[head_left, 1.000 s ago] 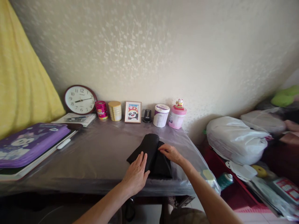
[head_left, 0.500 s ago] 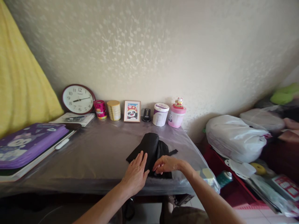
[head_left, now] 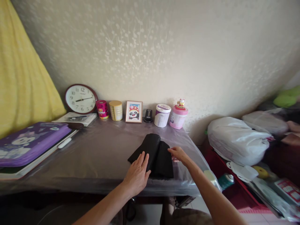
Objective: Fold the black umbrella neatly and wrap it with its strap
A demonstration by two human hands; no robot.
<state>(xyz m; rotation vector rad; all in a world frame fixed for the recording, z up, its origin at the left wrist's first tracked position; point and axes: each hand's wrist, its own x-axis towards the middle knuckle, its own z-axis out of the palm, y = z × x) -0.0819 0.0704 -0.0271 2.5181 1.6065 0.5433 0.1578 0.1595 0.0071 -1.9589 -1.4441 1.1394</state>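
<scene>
A bundle of black fabric point(head_left: 152, 147), which looks like a collapsed umbrella with its panels laid flat, lies near the table's front edge. It has a thick roll in the middle and a flap on either side. My left hand point(head_left: 137, 173) rests on the roll's near left part, fingers stretched out and palm down. At the right flap's outer edge, my right hand point(head_left: 178, 154) has thumb and fingers closed in a pinch on the fabric. The strap at that edge is hidden now.
A plastic-covered table point(head_left: 100, 150) holds a clock point(head_left: 81, 98), several canisters including a white one point(head_left: 162, 115), and a framed panda picture point(head_left: 134, 112) along the wall. A purple case point(head_left: 35, 143) lies left. White bags point(head_left: 236, 140) and a red crate point(head_left: 243, 192) stand right.
My right hand has moved from the middle of the bundle outward to its right edge. The right flap now lies smoother and flatter, and the strap has gone from sight. My left hand stays put.
</scene>
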